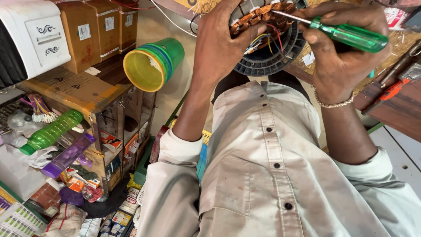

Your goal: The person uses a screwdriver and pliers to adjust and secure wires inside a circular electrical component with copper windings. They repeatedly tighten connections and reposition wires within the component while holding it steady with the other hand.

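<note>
- A round motor stator [267, 17] with copper windings and a dark ribbed plastic ring sits at the top of the view, held up close to the person's chest, above the grey buttoned shirt [272, 166].
- The left hand [219, 39] wraps its fingers over the stator's left edge, gripping it tight.
- Coloured wires [267, 39] in yellow, blue and red hang from the windings beside that hand.
- The right hand [337, 57] is closed around a screwdriver [346, 35] with a clear green handle; its metal shaft points left and its tip lies against the copper windings.
- A beaded bracelet [335, 104] circles the right wrist.
- To the left, well apart, a green jar [153, 63] with a yellow inside lies on its side near stacked brown cardboard boxes [98, 30].
- A green bottle [50, 131] lies on a cluttered shelf below.
- At right, red-handled pliers [386, 94] rest on the wooden tabletop [399, 114].
</note>
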